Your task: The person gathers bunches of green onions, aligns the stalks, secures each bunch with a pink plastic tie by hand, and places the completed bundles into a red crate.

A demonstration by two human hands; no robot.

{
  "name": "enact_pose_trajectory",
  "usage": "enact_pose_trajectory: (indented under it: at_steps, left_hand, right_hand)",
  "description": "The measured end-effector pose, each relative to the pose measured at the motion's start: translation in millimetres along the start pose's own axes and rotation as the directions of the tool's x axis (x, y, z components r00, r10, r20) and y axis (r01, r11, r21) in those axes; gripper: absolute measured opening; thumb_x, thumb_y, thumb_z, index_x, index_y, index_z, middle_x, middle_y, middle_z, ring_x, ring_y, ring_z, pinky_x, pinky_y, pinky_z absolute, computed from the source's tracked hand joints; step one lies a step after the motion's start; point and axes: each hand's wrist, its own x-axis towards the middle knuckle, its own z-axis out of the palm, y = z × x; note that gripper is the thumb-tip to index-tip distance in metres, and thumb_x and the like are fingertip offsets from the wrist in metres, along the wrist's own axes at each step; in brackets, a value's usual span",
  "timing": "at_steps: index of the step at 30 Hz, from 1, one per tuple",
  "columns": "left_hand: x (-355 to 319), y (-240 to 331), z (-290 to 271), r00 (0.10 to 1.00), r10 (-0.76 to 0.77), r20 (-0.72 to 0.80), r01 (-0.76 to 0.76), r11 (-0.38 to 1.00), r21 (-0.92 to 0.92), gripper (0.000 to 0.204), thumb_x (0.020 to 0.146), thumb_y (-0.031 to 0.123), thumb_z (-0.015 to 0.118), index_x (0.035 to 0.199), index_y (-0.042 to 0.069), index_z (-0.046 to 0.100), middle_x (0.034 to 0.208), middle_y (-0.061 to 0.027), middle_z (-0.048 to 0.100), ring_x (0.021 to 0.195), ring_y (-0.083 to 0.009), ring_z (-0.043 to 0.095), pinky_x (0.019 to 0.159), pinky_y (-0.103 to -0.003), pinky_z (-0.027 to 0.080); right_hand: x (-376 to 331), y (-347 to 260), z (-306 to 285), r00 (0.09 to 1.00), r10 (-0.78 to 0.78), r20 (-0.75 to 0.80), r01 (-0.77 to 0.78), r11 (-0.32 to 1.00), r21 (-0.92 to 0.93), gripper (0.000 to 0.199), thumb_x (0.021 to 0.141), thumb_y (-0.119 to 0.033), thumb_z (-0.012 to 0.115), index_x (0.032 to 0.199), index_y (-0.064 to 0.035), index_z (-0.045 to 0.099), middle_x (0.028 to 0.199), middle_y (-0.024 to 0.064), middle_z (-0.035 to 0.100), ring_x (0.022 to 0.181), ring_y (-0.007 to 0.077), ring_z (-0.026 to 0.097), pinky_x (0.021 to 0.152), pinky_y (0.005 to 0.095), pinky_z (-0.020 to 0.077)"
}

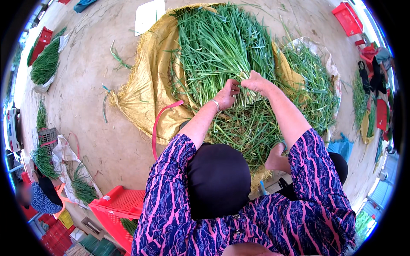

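Observation:
A large heap of garlic chives (213, 40) lies on a yellow woven sack (156, 85) on the ground in front of me. The pale stem ends point toward me and the green leaves fan away. My right hand (257, 82) pinches the white ends of some stalks at the near side of the heap. Close beside it, my left hand (226, 94) has its fingers curled at the same stalks, their tips partly hidden. Loose leaves and trimmings (247, 132) cover the ground beneath my wrists.
More loose greens (309, 74) lie on a white sack at the right. A red plastic crate (117, 209) stands at my lower left. A pink strap (157, 128) curls beside the yellow sack. A person (42, 194) is at the far left, and another person (378, 74) at the far right.

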Motion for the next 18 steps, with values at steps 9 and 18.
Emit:
enact_pose_trajectory:
  at_steps: [9,18]
  left_hand:
    - [-1,-25,-11,0.990,0.138,0.034,-0.138,0.879,0.457,0.053,0.071,-0.003,0.056,0.121,0.011,0.062,0.125,-0.0128,0.050,0.125,-0.0269,0.045,0.108,-0.033,0.036]
    - [-37,-3,-46,0.773,-0.096,-0.627,0.240,0.959,0.150,0.022,0.084,0.022,0.062,0.096,0.005,0.066,0.097,-0.0151,0.068,0.084,-0.0261,0.067,0.077,-0.035,0.052]
  right_hand:
    - [-31,-27,-30,0.989,-0.142,-0.032,0.145,0.946,0.290,0.041,0.072,-0.016,0.066,0.106,0.0010,0.051,0.086,0.0099,0.057,0.070,0.0167,0.057,0.059,0.0323,0.0487]
    - [-11,28,12,0.992,0.022,-0.124,0.000,0.983,0.181,0.063,0.068,-0.021,0.077,0.116,0.0049,0.045,0.110,0.0165,0.054,0.103,0.0255,0.051,0.093,0.0360,0.0404]
